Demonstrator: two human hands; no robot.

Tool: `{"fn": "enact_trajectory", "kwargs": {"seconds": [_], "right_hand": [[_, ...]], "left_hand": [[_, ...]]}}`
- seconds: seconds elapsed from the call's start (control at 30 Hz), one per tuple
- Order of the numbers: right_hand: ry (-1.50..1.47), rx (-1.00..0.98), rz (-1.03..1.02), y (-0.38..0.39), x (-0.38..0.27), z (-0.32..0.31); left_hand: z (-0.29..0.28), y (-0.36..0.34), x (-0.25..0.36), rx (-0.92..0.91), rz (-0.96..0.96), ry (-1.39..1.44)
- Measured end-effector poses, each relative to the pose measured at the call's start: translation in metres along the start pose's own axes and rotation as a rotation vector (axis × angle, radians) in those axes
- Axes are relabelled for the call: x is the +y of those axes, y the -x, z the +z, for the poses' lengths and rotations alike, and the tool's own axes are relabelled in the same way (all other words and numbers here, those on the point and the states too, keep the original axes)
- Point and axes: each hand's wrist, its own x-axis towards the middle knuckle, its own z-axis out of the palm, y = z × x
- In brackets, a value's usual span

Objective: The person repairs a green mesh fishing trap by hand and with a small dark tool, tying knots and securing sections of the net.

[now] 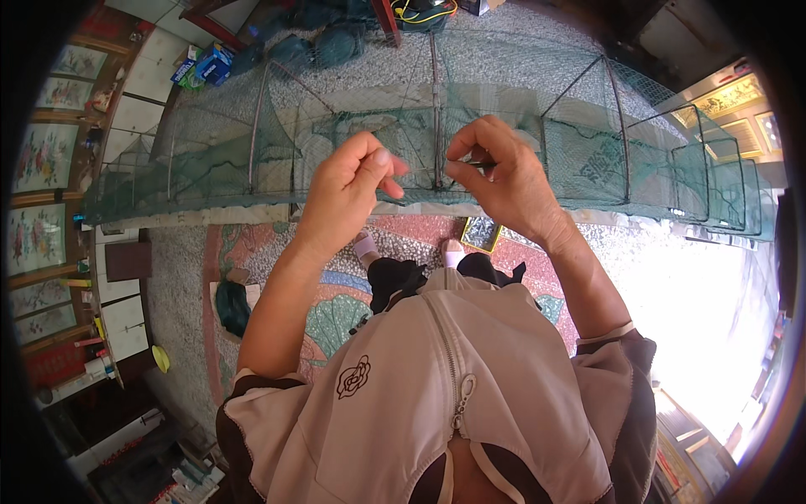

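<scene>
Beige top [520,361] fills the foreground, zip [448,353] down its front; past it, the left hand [351,175] is half curled, the right hand [506,172] bent with thumb near forefinger; whether either grips anything, I cannot tell; behind both stretches a green net [399,105] on dark bars [436,76]; a yellow-edged tray [478,248] lies by the right foot [452,255].

woven mesh netting [598,155], metal-looking rods [437,101], matt cloth top [378,361], smooth stone-like floor [180,286]
</scene>
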Motion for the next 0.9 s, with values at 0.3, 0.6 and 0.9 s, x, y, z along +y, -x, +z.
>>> {"fn": "enact_trajectory", "kwargs": {"seconds": [0.3, 0.6, 0.9], "right_hand": [[0.136, 0.055, -0.268, -0.006, -0.003, 0.027], [-0.440, 0.077, -0.523, -0.031, -0.071, 0.004], [-1.014, 0.225, -0.655, -0.038, -0.077, -0.109]], "left_hand": [[-0.011, 0.003, -0.001, -0.026, -0.117, 0.204], [0.015, -0.008, 0.004, 0.134, 0.254, -0.214], [0.041, -0.015, -0.006, 0.150, 0.381, -0.296]]}}
